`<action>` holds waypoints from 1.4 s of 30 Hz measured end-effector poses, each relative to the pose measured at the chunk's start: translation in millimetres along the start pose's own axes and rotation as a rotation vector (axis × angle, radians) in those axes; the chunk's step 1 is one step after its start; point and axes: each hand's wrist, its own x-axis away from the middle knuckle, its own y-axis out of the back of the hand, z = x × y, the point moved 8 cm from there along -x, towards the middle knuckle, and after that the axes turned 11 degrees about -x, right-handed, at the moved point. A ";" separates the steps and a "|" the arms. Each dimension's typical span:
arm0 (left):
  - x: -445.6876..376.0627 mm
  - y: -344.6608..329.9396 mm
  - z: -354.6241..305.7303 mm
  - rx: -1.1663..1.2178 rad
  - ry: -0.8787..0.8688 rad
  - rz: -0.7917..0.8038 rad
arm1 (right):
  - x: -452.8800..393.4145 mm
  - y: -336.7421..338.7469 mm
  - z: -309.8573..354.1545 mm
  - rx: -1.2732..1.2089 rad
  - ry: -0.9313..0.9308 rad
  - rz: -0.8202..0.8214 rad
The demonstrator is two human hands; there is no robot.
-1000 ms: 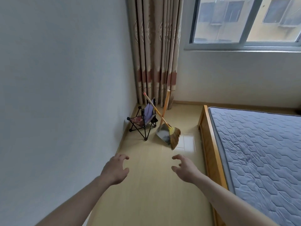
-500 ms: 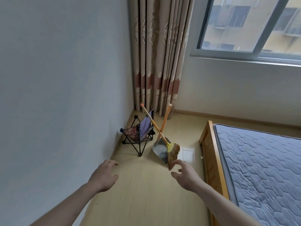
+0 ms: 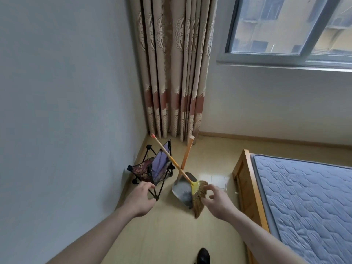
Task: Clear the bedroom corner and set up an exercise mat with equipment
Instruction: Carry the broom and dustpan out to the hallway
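Observation:
A small folding camp stool [image 3: 152, 169] with a black frame and patterned fabric stands in the corner by the left wall. A broom [image 3: 198, 195] with a yellow handle leans across it, its straw head on the floor. A grey dustpan [image 3: 181, 189] with a wooden handle stands beside the broom. My left hand [image 3: 141, 200] reaches out with loosely curled fingers just in front of the stool, holding nothing. My right hand [image 3: 219, 201] is spread near the broom's straw head, also holding nothing.
A wooden bed frame [image 3: 247, 180] with a grey quilted mattress [image 3: 304, 197] fills the right side. Patterned curtains [image 3: 175, 73] hang in the corner under a window [image 3: 289, 29]. A dark shoe tip [image 3: 203, 256] shows at the bottom.
I have come closer to the corner. Both hands moved forward, the left toward the stool and the right toward the broom head.

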 end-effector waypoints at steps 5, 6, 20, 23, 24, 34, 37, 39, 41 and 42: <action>-88.5 0.8 -4.8 0.028 0.109 0.026 | -100.8 34.2 -4.2 -0.006 -0.017 0.044; -101.5 1.1 -3.3 0.043 0.143 0.032 | -115.3 38.8 -6.0 -0.003 -0.031 0.058; -289.2 37.0 54.7 0.069 0.331 0.117 | -292.1 43.2 25.0 0.016 -0.094 0.153; -358.5 52.8 78.6 0.061 0.345 0.142 | -337.2 33.9 37.0 -0.002 -0.118 0.137; -381.1 57.3 85.9 0.062 0.351 0.152 | -352.3 30.2 40.1 -0.013 -0.133 0.125; -561.9 58.5 140.5 0.007 0.331 0.303 | -463.7 6.6 70.4 -0.090 -0.299 0.057; -585.3 45.5 145.6 0.017 0.327 0.342 | -475.6 5.5 78.9 -0.104 -0.314 0.030; -602.5 32.1 149.4 0.010 0.315 0.370 | -484.4 4.4 81.8 -0.110 -0.330 0.016; -614.0 18.3 152.1 -0.002 0.296 0.394 | -488.5 4.0 82.9 -0.117 -0.337 0.005; -618.8 10.5 152.3 -0.008 0.289 0.407 | -490.4 3.0 81.7 -0.120 -0.343 0.007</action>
